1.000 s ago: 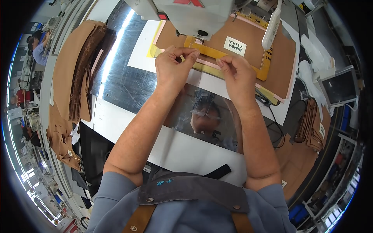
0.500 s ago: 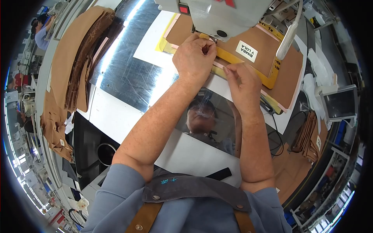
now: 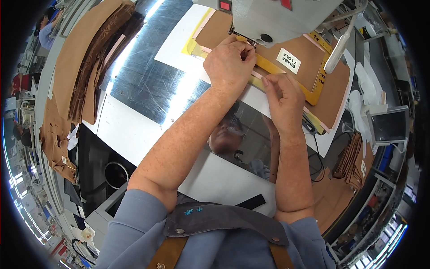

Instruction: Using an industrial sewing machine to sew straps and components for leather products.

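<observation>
A brown flat panel (image 3: 304, 53) with pink edge strips lies under the head of a sewing machine (image 3: 273, 20), inside a yellow template frame (image 3: 310, 95). My left hand (image 3: 229, 62) is closed in a pinch right beside the needle area, at the panel's near edge. Its fingertips hide whatever lies between them. To its right, thumb and fingers of my right hand (image 3: 285, 96) meet at the end of a pink strip (image 3: 258, 75) along that edge. A white label (image 3: 288, 61) with dark print sits on the panel.
Brown cut pieces (image 3: 83, 58) are stacked at the left. A shiny metal plate (image 3: 148, 76) and a dark reflective sheet (image 3: 251, 139) cover parts of the table. A small dark screen (image 3: 390, 125) and folded brown pieces (image 3: 349, 157) stand at the right. A white wand-shaped lamp (image 3: 339, 51) hangs beside the machine.
The whole view has shifted a little, so the machine sits slightly lower and further right in it. Both hands keep nearly the same places and grips at the panel edge.
</observation>
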A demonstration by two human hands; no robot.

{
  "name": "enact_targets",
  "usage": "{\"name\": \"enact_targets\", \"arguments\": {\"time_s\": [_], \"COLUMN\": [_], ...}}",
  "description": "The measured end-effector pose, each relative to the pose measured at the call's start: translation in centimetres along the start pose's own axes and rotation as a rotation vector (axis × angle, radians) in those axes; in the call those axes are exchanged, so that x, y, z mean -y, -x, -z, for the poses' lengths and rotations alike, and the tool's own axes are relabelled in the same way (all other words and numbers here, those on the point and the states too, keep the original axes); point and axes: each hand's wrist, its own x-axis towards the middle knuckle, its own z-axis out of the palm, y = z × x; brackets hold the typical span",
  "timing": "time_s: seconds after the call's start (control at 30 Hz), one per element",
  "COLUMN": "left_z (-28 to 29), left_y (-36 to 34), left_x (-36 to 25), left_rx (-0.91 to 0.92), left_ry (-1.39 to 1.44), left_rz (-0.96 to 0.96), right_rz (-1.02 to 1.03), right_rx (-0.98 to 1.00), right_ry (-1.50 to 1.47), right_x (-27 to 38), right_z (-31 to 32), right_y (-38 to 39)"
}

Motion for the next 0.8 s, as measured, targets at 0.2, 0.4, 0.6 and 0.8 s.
{"name": "enact_targets", "arguments": {"time_s": [0.2,0.4,0.6,0.8], "left_z": [0.1,0.09,0.17,0.15], "left_y": [0.02,0.13,0.06,0.05], "left_x": [-0.23,-0.33,-0.3,-0.39], "left_rx": [-0.007,0.019,-0.001,0.009], "left_ry": [0.007,-0.008,0.016,0.007], "left_rz": [0.0,0.013,0.016,0.02], "right_rz": [-0.001,-0.011,-0.015,-0.01], "right_rx": [-0.001,0.005,0.012,0.009], "right_ry": [-0.008,-0.01,-0.018,-0.018], "right_x": [-0.23,-0.33,-0.27,-0.25], "right_z": [0.05,0.18,0.14,0.16], "right_y": [0.0,0.08,0.06,0.0]}}
